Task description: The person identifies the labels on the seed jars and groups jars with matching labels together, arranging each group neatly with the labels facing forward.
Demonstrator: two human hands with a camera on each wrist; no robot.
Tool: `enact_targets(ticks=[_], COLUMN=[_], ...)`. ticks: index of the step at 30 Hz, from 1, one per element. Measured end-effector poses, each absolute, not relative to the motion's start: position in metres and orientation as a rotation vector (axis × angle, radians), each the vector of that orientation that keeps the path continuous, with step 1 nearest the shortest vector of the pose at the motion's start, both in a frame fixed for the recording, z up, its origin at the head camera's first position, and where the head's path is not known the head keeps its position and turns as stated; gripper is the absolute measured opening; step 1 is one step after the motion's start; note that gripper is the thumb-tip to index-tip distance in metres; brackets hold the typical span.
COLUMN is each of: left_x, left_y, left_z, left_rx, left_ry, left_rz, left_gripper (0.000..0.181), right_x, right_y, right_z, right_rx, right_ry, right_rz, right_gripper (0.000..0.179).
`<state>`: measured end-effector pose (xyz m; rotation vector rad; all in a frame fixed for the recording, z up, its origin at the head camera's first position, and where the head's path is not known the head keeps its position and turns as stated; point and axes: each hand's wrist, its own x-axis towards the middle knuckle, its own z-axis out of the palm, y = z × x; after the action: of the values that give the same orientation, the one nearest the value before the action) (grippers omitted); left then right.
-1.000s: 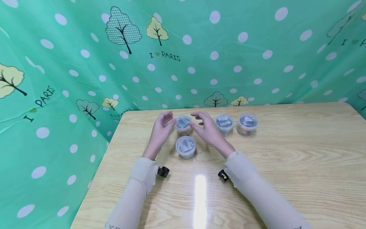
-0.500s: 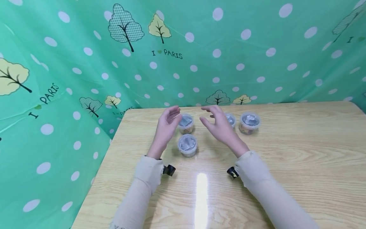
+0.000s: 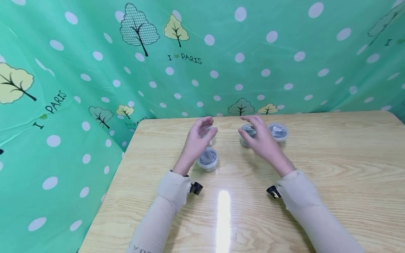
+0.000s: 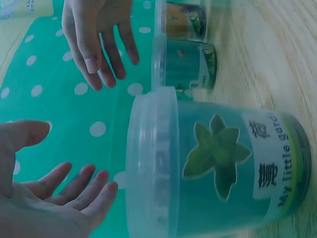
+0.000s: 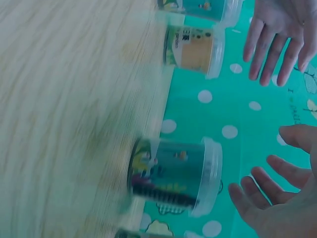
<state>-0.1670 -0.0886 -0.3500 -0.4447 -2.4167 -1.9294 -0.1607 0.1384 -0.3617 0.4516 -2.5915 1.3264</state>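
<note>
Several lidded clear plastic tubs stand upright on the wooden table. My left hand (image 3: 197, 142), fingers loosely bent, hovers over the back left tub (image 3: 211, 142), mostly hiding it, and beyond the front tub (image 3: 207, 160). In the left wrist view, a tub (image 4: 218, 163) with a green leaf label reading "My little garden" stands beside this hand. My right hand (image 3: 264, 142), also loosely bent and holding nothing, hovers before two right-hand tubs, partly covering the nearer one (image 3: 248, 133) and the farther one (image 3: 279, 132). Silvery packets show under the lids.
The wooden table (image 3: 332, 168) extends to both sides of the tubs. A green dotted curtain (image 3: 215, 63) hangs behind it and along the left. An orange-labelled tub (image 5: 195, 49) stands upright in the right wrist view.
Both hands have moved right. My right hand has gone from beside the back left tub to before the right pair; my left now covers the back left tub. The tubs appear to stay put.
</note>
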Motion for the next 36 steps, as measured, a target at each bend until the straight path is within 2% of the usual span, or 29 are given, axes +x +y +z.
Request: enact_targets(ticks=[18,36], left_x=[-0.166,-0.167], left_y=[-0.047,-0.020], left_z=[-0.367,-0.374], left_rx=[-0.500,-0.518], left_ry=[-2.549,-2.706], left_rz=[-1.833,-1.696], left_gripper=[0.047,0.051], right_x=[-0.154,-0.156], right_y=[0.168,0.162], right_z=[-0.372,-0.378], right_rx=[0.388,0.376], right_ry=[-2.751,-2.790], right_rz=[1.260,1.256], right_gripper=[0.069,0.067])
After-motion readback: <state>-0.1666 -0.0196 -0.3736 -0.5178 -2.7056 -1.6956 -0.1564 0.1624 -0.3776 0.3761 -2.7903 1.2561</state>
